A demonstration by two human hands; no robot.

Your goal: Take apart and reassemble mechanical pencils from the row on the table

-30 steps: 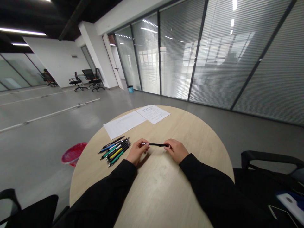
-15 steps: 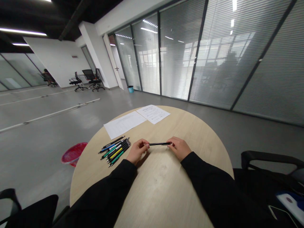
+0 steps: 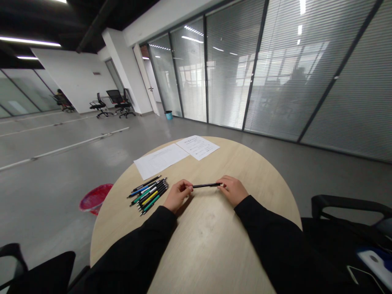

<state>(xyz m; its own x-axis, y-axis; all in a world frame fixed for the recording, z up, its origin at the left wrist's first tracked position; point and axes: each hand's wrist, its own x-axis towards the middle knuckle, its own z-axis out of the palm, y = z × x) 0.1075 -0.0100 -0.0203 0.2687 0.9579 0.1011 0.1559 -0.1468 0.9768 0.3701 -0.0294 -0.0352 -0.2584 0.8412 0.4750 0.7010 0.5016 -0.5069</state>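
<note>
A slim black pen (image 3: 206, 185) with a clip is held nearly level, just above the round wooden table (image 3: 211, 245). My left hand (image 3: 177, 195) pinches its left end between thumb and fingers. At the clip end, the fingers of my right hand (image 3: 233, 191) are closed on it, and a small white bit shows beside the fingertips. To the left of my left hand lies a pile of several pens (image 3: 149, 195), with black, green, yellow, blue and white barrels and silvery tips.
Two printed paper sheets (image 3: 162, 160) lie at the table's far side. A red bin (image 3: 95, 198) stands on the floor to the left. Black chairs (image 3: 346, 204) flank the table, and a phone (image 3: 366, 279) is at the lower right. Glass partitions (image 3: 229, 73) stand beyond.
My right hand has shifted slightly right, and a little more of the pen's clip end shows. My left hand keeps its hold in the same place.
</note>
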